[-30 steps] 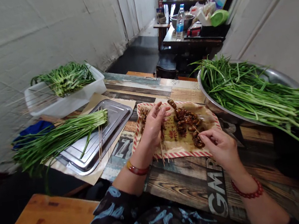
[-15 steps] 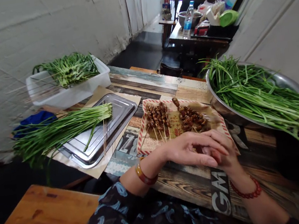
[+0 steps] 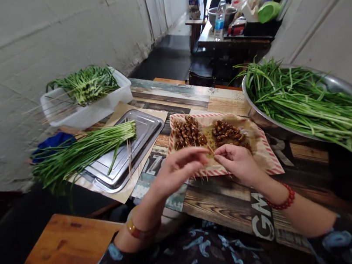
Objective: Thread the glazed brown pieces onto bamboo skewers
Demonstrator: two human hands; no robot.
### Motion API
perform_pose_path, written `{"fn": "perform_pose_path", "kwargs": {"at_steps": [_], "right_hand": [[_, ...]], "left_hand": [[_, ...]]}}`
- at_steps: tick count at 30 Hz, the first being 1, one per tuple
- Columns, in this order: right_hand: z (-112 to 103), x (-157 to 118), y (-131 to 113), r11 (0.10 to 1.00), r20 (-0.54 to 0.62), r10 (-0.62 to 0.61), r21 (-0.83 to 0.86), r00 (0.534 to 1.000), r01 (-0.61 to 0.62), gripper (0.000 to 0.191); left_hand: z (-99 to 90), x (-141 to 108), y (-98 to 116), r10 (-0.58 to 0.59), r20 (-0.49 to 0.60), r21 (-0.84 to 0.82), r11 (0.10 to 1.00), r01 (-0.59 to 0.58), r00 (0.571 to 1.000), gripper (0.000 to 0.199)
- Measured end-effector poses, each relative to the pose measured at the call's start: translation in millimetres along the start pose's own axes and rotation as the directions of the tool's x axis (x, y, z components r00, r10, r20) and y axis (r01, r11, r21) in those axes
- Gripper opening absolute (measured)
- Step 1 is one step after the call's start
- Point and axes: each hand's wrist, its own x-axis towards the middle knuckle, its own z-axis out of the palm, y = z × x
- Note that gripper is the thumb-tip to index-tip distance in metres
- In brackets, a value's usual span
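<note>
Two groups of dark sauced meat skewers lie on a red-striped paper sheet (image 3: 271, 159): the left skewers (image 3: 189, 131) and the right skewers (image 3: 227, 133). Over the paper's near edge is my left hand (image 3: 181, 168), fingers curved and apart, nothing seen in it. My right hand (image 3: 236, 160) has thumb and forefinger pinched at a thin skewer stick, just right of the left hand. To the left, a bunch of green chives (image 3: 89, 151) rests on a metal tray lid (image 3: 148, 125) with bare sticks beside the cut ends.
A white plastic bin (image 3: 90, 111) of greens stands at the back left, a blue cloth (image 3: 52, 144) before it. At right is a metal bowl (image 3: 271, 128) heaped with long chives. A wooden stool (image 3: 65, 254) is at lower left. Another table holds a bottle (image 3: 219, 19).
My hands have come apart from each other and moved left over the near part of the paper. The right hand now pinches a stick, and the left skewers look rearranged, with one shifted toward the middle.
</note>
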Motion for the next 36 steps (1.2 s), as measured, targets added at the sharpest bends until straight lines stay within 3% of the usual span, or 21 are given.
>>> {"fn": "perform_pose_path", "kwargs": {"at_steps": [2,4,10,15,21,30,33,36], "right_hand": [[9.8,3.5,-3.6,0.995,0.028,0.037,0.089,0.999,-0.04,0.02],[19.8,6.3,-7.9,0.978,0.075,0.095,0.179,0.993,-0.107,0.019],[39.3,8.7,-17.2,0.95,0.136,0.133,0.264,0.982,-0.165,0.016],[48.4,8.4,-17.0,0.947,0.158,0.165,0.252,0.974,-0.201,0.011],[58.3,11.8,-11.1,0.945,0.165,0.175,0.248,0.971,-0.212,0.01],[74.5,19.1,-7.8,0.929,0.185,0.174,0.295,0.967,-0.224,0.015],[58.0,11.6,-8.9,0.961,0.164,0.067,0.254,0.984,-0.107,0.015],[27.9,0.5,-6.4,0.974,0.03,-0.217,-0.064,0.976,0.219,0.012]], "left_hand": [[-17.2,-10.0,-11.4,0.021,-0.308,0.121,0.993,0.018,0.951,0.035],[-29.2,-17.0,-21.4,0.03,-0.422,0.194,0.979,0.058,0.906,0.042],[-36.4,-23.7,-40.2,0.111,-0.342,0.537,0.838,0.097,0.933,0.054],[-35.3,-24.0,-48.1,0.095,-0.297,0.645,0.753,0.126,0.95,0.057],[-33.4,-23.4,-47.8,0.069,-0.348,0.572,0.806,0.153,0.935,0.06],[-26.6,-17.1,-56.8,-0.002,-0.372,0.291,0.949,0.119,0.928,0.059],[-25.8,-16.9,-57.4,-0.018,-0.395,0.256,0.958,0.129,0.919,0.059],[-26.5,-18.3,-57.8,-0.022,-0.395,0.253,0.958,0.132,0.918,0.058]]}}
